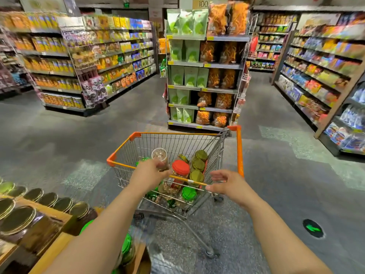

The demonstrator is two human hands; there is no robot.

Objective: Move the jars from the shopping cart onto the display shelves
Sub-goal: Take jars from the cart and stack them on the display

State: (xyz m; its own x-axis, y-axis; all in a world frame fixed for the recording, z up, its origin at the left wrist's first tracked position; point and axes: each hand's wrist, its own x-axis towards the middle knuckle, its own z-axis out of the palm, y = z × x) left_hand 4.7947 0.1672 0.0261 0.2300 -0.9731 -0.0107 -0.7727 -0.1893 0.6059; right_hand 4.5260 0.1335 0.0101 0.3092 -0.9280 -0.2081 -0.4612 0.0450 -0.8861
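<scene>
Left hand (150,171) grips a clear, seemingly plastic jar (160,158) above wire cart (173,143).

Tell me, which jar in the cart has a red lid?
The red-lidded jar stands mid-cart, just right of the clear jar the left hand grips. The other lids in the cart look green or gold.

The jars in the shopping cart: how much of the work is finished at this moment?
Done: gold-lidded jars already stand on the wooden display shelf at lower left. In hand: the left hand grips a clear jar above the shopping cart; the right hand is open, empty. Left: a red-lidded jar, green-lidded jar and several olive-lidded jars remain inside.
</scene>
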